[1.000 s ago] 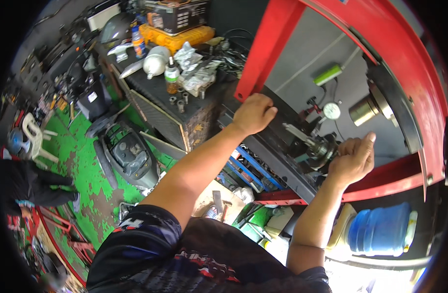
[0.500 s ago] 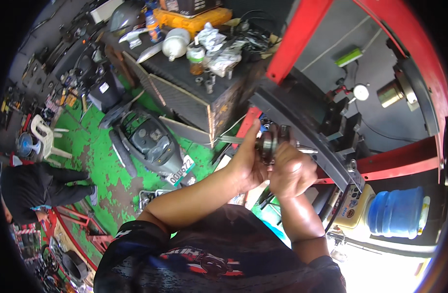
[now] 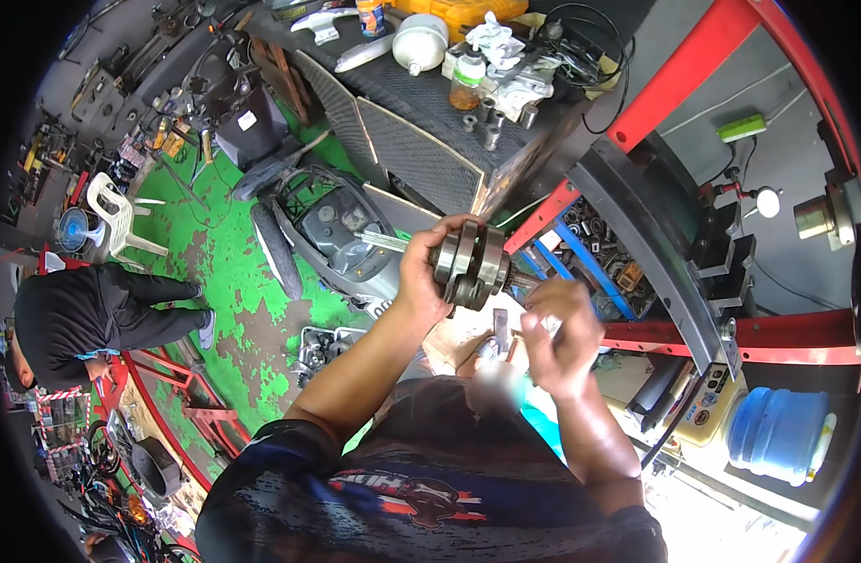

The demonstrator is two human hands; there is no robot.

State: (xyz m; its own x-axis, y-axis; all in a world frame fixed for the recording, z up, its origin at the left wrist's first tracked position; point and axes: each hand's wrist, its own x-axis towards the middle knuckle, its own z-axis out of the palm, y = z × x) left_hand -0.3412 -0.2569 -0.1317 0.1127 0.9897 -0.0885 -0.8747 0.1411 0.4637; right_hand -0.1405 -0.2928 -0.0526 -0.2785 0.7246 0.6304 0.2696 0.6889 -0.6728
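The left hand [image 3: 421,272] grips a grey steel crankshaft assembly [image 3: 474,265] aloft while the right hand [image 3: 562,333] curls loosely at its shaft end, apparently mid-inspection.

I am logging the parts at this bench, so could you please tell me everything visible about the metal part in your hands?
The metal part looks like a crankshaft assembly: two thick grey steel discs side by side, with a shaft sticking out toward the left. It is held in the air, shaft roughly level, above the scooter. The left hand grips the discs; the right hand is at its right end, motion-blurred.
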